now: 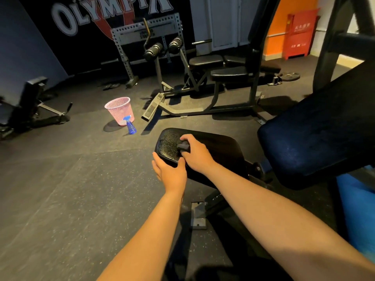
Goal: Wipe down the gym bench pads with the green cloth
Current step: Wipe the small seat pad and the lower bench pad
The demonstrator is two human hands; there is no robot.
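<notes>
A black textured seat pad (215, 147) of the bench lies in front of me, low in the middle of the view. My right hand (194, 154) rests on top of it, fingers curled round a small dark wad of cloth (183, 146) pressed to the pad. The cloth looks dark in this light and its colour cannot be told. My left hand (169, 172) lies flat against the pad's near left edge, fingers straight. A larger dark blue back pad (322, 136) slopes up to the right.
A pink mesh basket (120, 110) and a blue spray bottle (130, 124) stand on the rubber floor to the left. Another black machine with seat pads (205, 60) stands behind. A folded bench (30, 106) lies far left. The bench's metal base plate (197, 214) sits below my arms.
</notes>
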